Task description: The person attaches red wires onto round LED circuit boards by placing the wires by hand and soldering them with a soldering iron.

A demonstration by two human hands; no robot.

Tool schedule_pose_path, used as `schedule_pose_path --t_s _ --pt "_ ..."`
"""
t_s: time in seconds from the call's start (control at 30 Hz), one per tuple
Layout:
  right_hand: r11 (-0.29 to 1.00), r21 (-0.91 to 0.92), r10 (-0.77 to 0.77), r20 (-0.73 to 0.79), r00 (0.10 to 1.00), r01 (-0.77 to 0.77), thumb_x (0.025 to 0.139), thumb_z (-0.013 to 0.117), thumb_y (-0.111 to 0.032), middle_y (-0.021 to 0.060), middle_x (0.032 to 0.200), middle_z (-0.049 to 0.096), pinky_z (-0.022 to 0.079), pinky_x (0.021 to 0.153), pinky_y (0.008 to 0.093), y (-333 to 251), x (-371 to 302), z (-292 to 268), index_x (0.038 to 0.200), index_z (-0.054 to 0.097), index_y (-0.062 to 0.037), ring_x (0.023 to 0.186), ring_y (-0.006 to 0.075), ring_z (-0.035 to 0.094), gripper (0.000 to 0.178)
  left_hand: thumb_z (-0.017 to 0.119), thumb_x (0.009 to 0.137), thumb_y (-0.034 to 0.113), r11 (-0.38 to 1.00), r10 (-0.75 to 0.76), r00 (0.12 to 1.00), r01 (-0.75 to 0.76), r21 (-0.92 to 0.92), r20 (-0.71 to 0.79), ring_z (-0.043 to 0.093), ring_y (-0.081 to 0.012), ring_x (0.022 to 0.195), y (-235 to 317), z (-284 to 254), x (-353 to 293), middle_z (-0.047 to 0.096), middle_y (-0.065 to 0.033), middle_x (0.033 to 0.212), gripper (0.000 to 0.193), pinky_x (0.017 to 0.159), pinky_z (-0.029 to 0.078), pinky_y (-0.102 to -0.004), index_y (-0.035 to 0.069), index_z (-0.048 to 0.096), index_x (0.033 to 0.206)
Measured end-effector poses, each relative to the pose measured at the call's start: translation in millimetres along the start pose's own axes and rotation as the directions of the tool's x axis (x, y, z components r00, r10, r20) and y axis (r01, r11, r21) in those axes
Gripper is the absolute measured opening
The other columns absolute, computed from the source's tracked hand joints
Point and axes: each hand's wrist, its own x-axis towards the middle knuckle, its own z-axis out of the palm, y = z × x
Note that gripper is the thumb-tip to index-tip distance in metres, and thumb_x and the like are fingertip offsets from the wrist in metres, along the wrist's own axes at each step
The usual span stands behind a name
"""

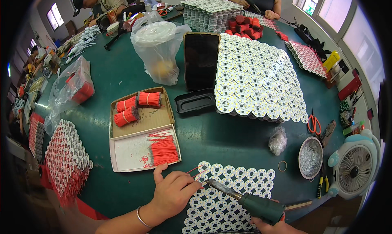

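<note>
My right hand grips a green-handled soldering iron at the lower edge. The iron's tip reaches a ring of the white LED board panel, a sheet of joined round boards lying flat before me. Beside the tip, my left hand, with a bangle on its wrist, pinches a thin red wire over the panel's upper left corner. Its fingertips partly hide where wire and board meet. Just beyond this hand stands an open cardboard box with loose red wires and rubber-banded wire bundles.
Large stacks of LED panels rise beyond, next to a phone and a bagged cup. Wired panels lie left. At right are a metal bowl, orange scissors, pliers and a fan. Co-workers sit across.
</note>
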Motion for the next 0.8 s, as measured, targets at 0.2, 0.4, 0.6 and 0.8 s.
schedule_pose_path --t_s 0.2,0.4,0.6,0.8 --pt "0.915 0.24 0.326 0.031 0.945 -0.323 0.081 0.055 -0.008 0.0085 0.076 0.063 0.046 0.056 0.0268 -2.0 -10.9 -6.8 0.098 0.059 0.0011 0.06 0.0155 0.056 0.02 0.067 0.066 0.011 1.0 0.011 1.0 -0.011 0.015 0.001 0.056 -0.0123 0.076 -0.6 0.0 -1.3 0.056 0.0051 0.072 0.011 0.091 0.026 -0.0443 0.019 0.064 0.073" --pt "0.87 0.458 0.24 -0.073 0.968 -0.181 0.084 0.055 -0.011 0.005 0.073 0.061 0.044 0.054 0.0237 -5.7 -9.2 -8.2 0.102 0.058 0.0018 0.06 0.012 0.055 0.022 0.071 0.062 0.011 0.99 -0.083 0.995 0.09 -0.109 0.06 0.056 -0.0137 0.078 4.6 -8.4 -3.7 0.056 0.0035 0.075 0.016 0.09 0.025 -0.0439 0.019 0.064 0.075" --pt "0.934 0.22 0.281 0.036 0.959 -0.282 0.083 0.053 -0.006 0.0042 0.073 0.061 0.045 0.057 0.0269 -3.5 -14.3 -9.8 0.103 0.059 0.0009 0.062 0.0132 0.055 0.021 0.07 0.066 0.014 0.997 -0.001 0.999 -0.001 0.073 0.033 0.055 -0.0114 0.073 12.9 -19.6 -13.1 0.051 0.0055 0.065 0.009 0.088 0.024 -0.0424 0.02 0.065 0.071" --pt "0.946 0.208 0.249 0.023 0.968 -0.248 0.081 0.056 -0.004 0.0051 0.072 0.061 0.046 0.057 0.0289 -1.2 -18.7 -4.5 0.091 0.06 0.0 0.062 0.0148 0.056 0.012 0.07 0.066 0.016 0.989 0.017 1.0 -0.014 0.147 -0.022 0.054 -0.0097 0.068 13.4 -13.2 -20.8 0.049 0.0057 0.062 0.008 0.087 0.024 -0.0418 0.019 0.063 0.068"
